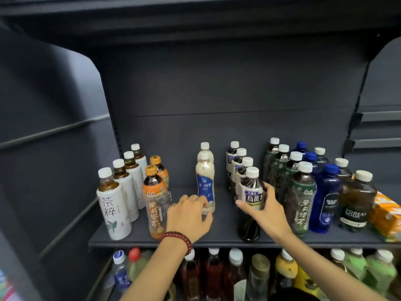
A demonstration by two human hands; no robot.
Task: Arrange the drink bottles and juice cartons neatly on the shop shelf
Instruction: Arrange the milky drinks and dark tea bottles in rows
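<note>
Rows of drink bottles stand on the dark shop shelf (217,240). My left hand (191,216), with a red bead bracelet on its wrist, grips the base of the front cream-coloured bottle with a blue label (205,181). My right hand (267,208) wraps around the front dark oolong tea bottle (249,192), thumb on the left, fingers on the right. White-label tea bottles (111,205) and orange-label tea bottles (155,200) form rows at the left. Green-label tea bottles (302,196), blue soda bottles (327,200) and a dark soda bottle (355,198) line the right.
An orange juice carton (386,216) sits at the shelf's far right edge. The lower shelf holds several mixed bottles (234,274). The dark side panel (54,137) closes the left. There is open shelf space behind the cream bottles and at the front between the rows.
</note>
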